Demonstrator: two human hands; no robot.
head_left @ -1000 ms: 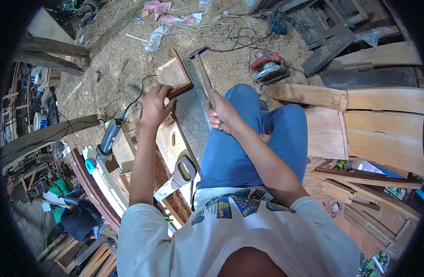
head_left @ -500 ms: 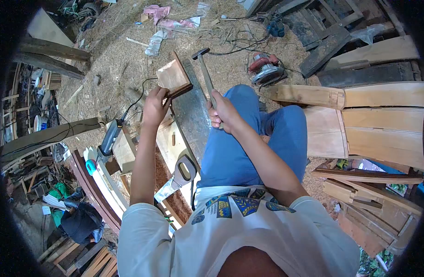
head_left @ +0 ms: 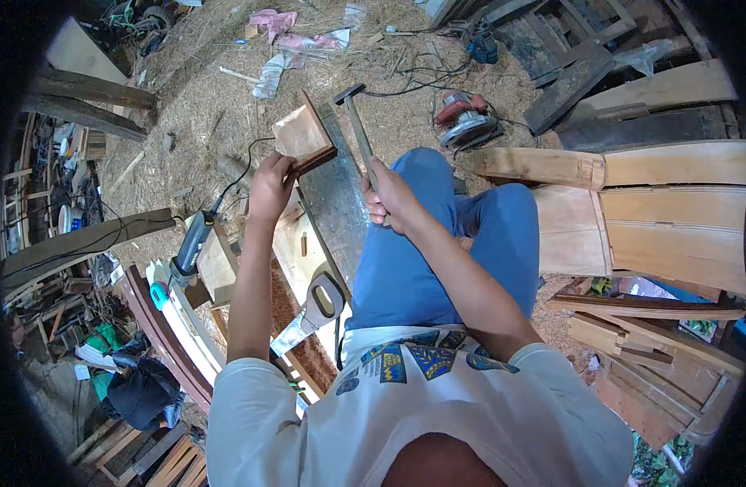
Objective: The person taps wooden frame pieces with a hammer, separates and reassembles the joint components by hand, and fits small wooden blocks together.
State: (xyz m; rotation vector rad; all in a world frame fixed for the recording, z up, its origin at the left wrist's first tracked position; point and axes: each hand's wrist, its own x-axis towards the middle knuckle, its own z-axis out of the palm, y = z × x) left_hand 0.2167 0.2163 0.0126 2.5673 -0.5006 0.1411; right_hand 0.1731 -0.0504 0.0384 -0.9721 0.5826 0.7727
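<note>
My left hand (head_left: pixel 272 185) grips the near corner of a small wooden box-like piece (head_left: pixel 302 132), tilted over the end of a grey board (head_left: pixel 337 195). Its fingers are closed on the edge of the wood. In my right hand (head_left: pixel 391 195) is a hammer (head_left: pixel 358 126), held by its wooden handle just above my thigh. The hammer's dark head points away from me, to the right of the wooden piece and apart from it. A handsaw (head_left: pixel 324 301) with a dark handle lies between my left forearm and my leg.
A corded power tool (head_left: pixel 196 240) rests on boards at the left. A red circular saw (head_left: pixel 464 119) sits on the shavings-covered ground ahead, its cable running nearby. Curved pale planks (head_left: pixel 673 211) are stacked at the right. Pink cloth scraps (head_left: pixel 287 32) lie farther off.
Both hands keep their grips. The hammer and the wooden piece show hardly any movement; the whole view has shifted very slightly.
</note>
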